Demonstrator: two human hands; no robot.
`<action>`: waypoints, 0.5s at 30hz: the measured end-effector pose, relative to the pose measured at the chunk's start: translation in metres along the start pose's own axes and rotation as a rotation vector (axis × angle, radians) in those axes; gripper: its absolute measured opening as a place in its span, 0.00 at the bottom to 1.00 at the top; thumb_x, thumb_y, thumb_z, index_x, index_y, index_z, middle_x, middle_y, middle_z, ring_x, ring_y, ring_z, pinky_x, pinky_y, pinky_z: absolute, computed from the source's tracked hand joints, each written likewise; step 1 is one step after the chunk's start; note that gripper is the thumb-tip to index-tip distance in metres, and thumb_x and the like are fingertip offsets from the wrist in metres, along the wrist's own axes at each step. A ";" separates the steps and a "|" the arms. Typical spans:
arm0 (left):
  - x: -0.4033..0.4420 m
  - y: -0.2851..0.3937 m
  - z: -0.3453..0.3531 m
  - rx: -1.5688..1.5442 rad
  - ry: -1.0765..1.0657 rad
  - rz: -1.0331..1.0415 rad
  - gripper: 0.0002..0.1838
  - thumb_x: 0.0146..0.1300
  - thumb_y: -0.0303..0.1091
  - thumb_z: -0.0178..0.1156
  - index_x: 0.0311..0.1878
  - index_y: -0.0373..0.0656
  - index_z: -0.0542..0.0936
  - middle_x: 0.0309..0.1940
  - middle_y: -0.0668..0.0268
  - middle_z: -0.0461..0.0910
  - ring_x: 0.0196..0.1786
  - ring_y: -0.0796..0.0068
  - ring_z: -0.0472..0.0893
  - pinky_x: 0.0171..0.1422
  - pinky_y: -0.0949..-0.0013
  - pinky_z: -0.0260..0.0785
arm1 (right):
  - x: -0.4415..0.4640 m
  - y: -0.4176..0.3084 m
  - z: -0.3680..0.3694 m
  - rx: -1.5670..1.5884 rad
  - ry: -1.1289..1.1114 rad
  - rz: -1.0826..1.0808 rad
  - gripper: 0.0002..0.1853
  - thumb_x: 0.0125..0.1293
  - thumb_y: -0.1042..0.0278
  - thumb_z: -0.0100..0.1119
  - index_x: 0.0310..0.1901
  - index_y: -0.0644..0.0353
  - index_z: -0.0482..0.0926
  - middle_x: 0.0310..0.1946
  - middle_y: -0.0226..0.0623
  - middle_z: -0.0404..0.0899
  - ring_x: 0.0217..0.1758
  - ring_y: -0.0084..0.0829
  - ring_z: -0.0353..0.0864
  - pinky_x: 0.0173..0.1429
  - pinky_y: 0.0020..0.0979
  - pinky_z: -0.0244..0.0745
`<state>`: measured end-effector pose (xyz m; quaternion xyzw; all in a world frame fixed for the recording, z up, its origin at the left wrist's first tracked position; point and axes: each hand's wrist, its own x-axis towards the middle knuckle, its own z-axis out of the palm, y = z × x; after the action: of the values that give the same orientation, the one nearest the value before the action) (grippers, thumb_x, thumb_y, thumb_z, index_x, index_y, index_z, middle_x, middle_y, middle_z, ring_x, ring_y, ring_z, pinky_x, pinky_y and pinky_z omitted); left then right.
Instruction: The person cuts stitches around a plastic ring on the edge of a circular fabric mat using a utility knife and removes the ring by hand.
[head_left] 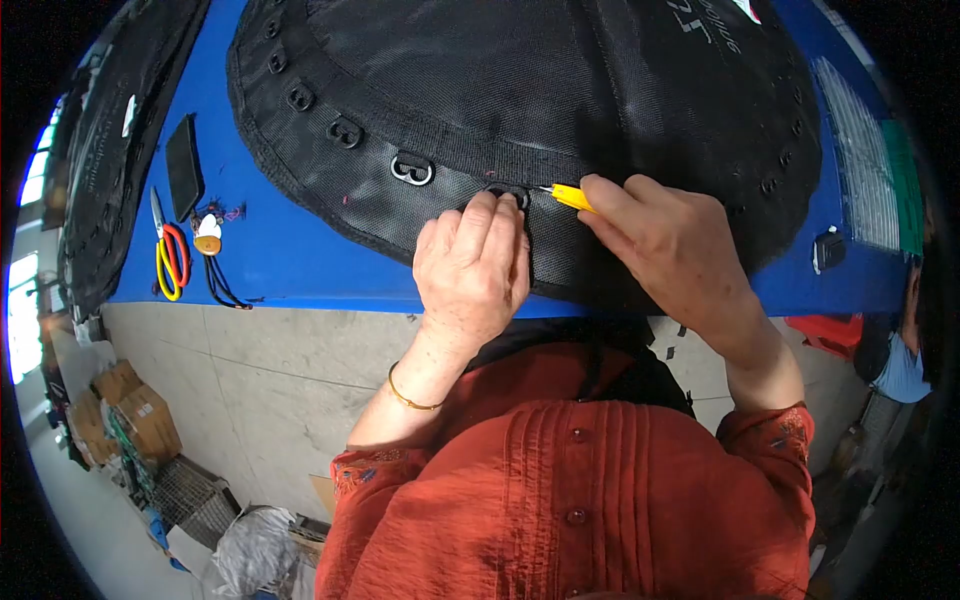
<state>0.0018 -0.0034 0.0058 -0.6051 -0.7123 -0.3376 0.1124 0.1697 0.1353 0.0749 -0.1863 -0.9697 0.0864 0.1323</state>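
Here, the right hand (682, 245) grips a yellow tool (571, 196) (left hand (470, 265) on fabric (450, 75)).

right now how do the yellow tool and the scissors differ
The yellow tool is gripped in the right hand, while the scissors lie on the blue table. The scissors show whole, whereas the right hand hides part of the yellow tool. The scissors have red and yellow handles; the yellow tool shows no red. Both show some yellow.

two hands (472, 262) (672, 240), one yellow cutter (572, 196), one black sheet (460, 60) beneath them, one pair of scissors (160, 230), one bangle (405, 400)
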 end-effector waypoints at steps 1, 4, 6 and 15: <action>0.000 0.000 0.000 0.005 -0.001 0.000 0.14 0.61 0.26 0.71 0.51 0.39 0.87 0.45 0.60 0.85 0.39 0.61 0.82 0.44 0.61 0.73 | 0.000 0.001 0.001 0.000 0.005 0.000 0.08 0.75 0.61 0.65 0.47 0.52 0.78 0.26 0.35 0.76 0.26 0.39 0.85 0.28 0.37 0.79; -0.002 -0.004 0.004 0.007 0.006 0.021 0.14 0.61 0.27 0.71 0.51 0.38 0.87 0.46 0.61 0.84 0.36 0.63 0.80 0.41 0.62 0.71 | -0.002 0.003 0.002 -0.003 0.006 -0.001 0.08 0.75 0.60 0.66 0.47 0.51 0.78 0.26 0.35 0.75 0.26 0.39 0.85 0.28 0.36 0.79; -0.002 -0.006 0.005 0.008 0.019 0.043 0.15 0.61 0.29 0.72 0.51 0.37 0.87 0.46 0.62 0.83 0.34 0.66 0.78 0.39 0.63 0.69 | -0.002 0.004 0.003 -0.005 0.007 -0.008 0.08 0.75 0.60 0.67 0.47 0.51 0.78 0.25 0.34 0.75 0.26 0.39 0.85 0.28 0.36 0.79; -0.003 -0.006 0.004 0.003 0.019 0.052 0.14 0.62 0.29 0.71 0.51 0.36 0.87 0.47 0.61 0.83 0.34 0.66 0.78 0.38 0.63 0.69 | 0.001 0.009 0.006 -0.022 0.142 -0.016 0.11 0.73 0.60 0.69 0.52 0.49 0.82 0.26 0.32 0.74 0.26 0.35 0.84 0.29 0.35 0.79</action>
<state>-0.0019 -0.0032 -0.0007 -0.6200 -0.6957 -0.3392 0.1290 0.1704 0.1429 0.0673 -0.1857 -0.9602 0.0615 0.1994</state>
